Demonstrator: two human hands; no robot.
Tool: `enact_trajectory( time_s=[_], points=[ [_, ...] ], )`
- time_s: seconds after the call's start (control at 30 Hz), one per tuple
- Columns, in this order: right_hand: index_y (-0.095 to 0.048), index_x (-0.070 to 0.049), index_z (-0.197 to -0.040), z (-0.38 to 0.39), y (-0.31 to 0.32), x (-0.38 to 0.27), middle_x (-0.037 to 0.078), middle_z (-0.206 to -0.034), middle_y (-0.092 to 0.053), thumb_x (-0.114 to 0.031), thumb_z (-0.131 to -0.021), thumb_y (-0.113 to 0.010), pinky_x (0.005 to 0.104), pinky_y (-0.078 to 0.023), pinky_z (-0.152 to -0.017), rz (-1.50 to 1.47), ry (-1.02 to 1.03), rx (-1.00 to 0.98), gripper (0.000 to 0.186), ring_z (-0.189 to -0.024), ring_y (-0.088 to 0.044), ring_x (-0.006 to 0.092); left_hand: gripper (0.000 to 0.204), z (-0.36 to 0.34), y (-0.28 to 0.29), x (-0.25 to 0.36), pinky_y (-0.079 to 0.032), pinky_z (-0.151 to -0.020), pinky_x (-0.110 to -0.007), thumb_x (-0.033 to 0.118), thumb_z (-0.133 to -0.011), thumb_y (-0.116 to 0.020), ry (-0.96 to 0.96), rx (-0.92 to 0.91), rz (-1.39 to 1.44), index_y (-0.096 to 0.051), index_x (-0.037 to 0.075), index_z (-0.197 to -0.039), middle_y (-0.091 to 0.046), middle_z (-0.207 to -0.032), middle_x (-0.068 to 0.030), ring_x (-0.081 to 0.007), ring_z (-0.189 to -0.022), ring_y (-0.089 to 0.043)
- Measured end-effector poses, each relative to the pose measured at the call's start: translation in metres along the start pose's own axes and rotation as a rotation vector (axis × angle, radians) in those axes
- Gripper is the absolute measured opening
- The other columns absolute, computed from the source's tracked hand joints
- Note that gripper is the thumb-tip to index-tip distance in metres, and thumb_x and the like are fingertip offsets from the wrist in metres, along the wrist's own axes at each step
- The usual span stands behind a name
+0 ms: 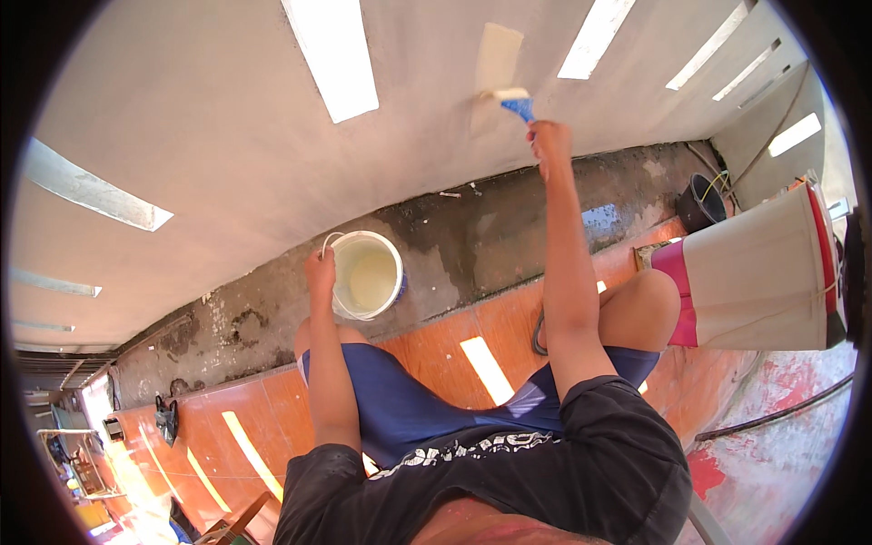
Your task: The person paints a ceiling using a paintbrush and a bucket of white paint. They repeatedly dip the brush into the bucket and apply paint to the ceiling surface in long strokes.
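Note:
My right hand (pixel 549 141) grips the blue handle of a paintbrush (pixel 516 104), whose bristles meet the pale wall (pixel 409 127) over a patch of cream paint (pixel 500 54). My left hand (pixel 320 268) is closed on the wire handle of a white bucket (pixel 368 272), which contains pale cream liquid, at the foot of the wall. The bucket is over the wet, stained concrete strip (pixel 454 245) that runs along the wall base, beside my bent legs.
A black bucket (pixel 699 204) and a large white-and-pink plastic container (pixel 745 272) stand at the right. Orange tiled floor (pixel 427 354) lies beneath me. A dark bag (pixel 166 418), a hose-like strip (pixel 772 409) and cluttered items at far left are also visible. Slotted openings pierce the wall.

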State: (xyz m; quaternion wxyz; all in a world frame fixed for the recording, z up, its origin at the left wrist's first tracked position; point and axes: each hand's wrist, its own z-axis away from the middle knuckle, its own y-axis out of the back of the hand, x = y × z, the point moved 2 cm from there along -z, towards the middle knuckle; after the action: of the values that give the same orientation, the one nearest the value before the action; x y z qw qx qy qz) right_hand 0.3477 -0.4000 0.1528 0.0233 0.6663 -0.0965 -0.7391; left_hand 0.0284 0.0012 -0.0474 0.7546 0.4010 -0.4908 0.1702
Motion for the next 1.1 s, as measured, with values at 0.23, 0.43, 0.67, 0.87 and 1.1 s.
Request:
enact_trajectory(
  time_s=[0.23,0.43,0.67,0.87,1.1],
  points=[
    [-0.068,0.007,-0.106,0.027,0.05,-0.142,0.005,-0.069,-0.06,-0.006,-0.091,-0.066,0.0209,-0.031,-0.044,-0.403,0.359,-0.006,0.019,-0.05,-0.046,0.0077,0.03,0.002,0.002,0.008,-0.045,-0.057,-0.034,0.028,-0.093,-0.063,0.079,-0.02,0.001,-0.069,-0.002,-0.089,-0.063,-0.066,-0.008,-0.016,-0.058,-0.058],
    [-0.069,0.003,-0.11,-0.026,0.008,-0.006,0.002,-0.066,-0.059,-0.008,-0.093,-0.066,0.0227,-0.033,-0.043,-0.389,0.197,-0.03,0.02,-0.048,-0.047,0.0081,0.028,0.007,0.0,0.016,-0.043,-0.056,-0.033,0.026,-0.094,-0.062,0.082,-0.032,0.031,-0.067,-0.001,-0.087,-0.062,-0.067,-0.0059,-0.0144,-0.059,-0.056],
    [-0.076,0.002,-0.09,-0.037,0.004,0.222,0.008,-0.062,-0.064,-0.012,-0.085,-0.069,0.0327,-0.043,-0.048,0.186,-0.137,0.177,0.017,-0.05,-0.057,0.0137,0.027,0.012,0.003,0.019,-0.041,-0.055,-0.032,0.025,-0.094,-0.062,0.059,-0.035,0.019,-0.065,0.0,-0.084,-0.059,-0.066,-0.0035,-0.0126,-0.059,-0.052],
    [-0.075,0.003,-0.078,-0.076,0.032,0.14,0.015,-0.066,-0.069,-0.032,-0.076,-0.069,0.0391,-0.052,-0.066,0.37,-0.048,0.21,0.035,-0.062,-0.067,0.0278,0.03,0.006,0.001,0.011,-0.042,-0.057,-0.032,0.028,-0.094,-0.061,0.059,-0.045,-0.025,-0.065,0.0,-0.084,-0.06,-0.067,-0.0042,-0.0135,-0.06,-0.054],
    [-0.075,0.001,-0.094,-0.045,0.094,-0.06,0.0,-0.061,-0.057,-0.019,-0.088,-0.076,0.0217,-0.027,-0.042,-0.239,0.238,0.12,0.021,-0.045,-0.042,0.004,0.031,0.002,-0.003,0.007,-0.044,-0.058,-0.033,0.029,-0.094,-0.062,0.051,-0.044,-0.104,-0.069,-0.001,-0.089,-0.06,-0.067,-0.0037,-0.0142,-0.06,-0.056]
  ],
)
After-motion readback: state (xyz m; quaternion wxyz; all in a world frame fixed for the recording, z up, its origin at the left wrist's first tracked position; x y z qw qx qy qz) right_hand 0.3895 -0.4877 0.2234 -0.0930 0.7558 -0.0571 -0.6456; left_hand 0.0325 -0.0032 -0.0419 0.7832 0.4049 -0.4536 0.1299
